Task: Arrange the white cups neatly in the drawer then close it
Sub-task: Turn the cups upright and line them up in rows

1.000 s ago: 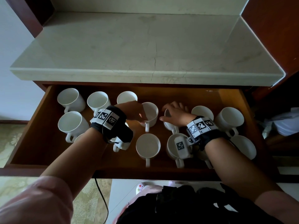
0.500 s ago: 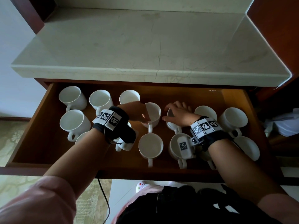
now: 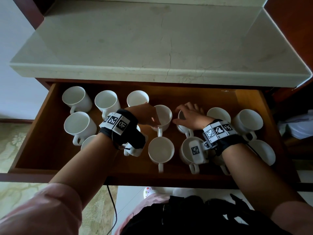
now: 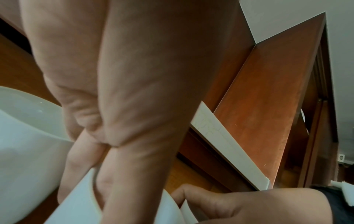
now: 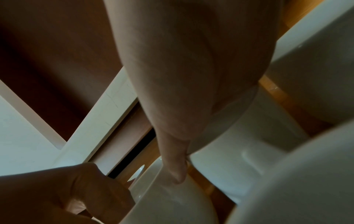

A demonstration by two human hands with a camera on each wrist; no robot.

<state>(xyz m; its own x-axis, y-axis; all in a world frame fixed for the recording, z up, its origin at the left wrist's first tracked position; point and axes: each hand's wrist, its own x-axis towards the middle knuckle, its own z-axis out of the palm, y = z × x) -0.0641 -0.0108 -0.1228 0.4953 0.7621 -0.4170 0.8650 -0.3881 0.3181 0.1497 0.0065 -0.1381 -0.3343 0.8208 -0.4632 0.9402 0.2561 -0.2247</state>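
Under the marble top [image 3: 152, 39], the drawer [image 3: 40, 133] stood open. My left hand [image 3: 144, 114] pinched one cup [image 3: 162, 117] by its rim; my right hand [image 3: 189, 114] gripped another cup [image 3: 182, 128]. Held so close, they could clink and chip.

No readable text; only square black-and-white coded markers on both wristbands [image 3: 116, 123].
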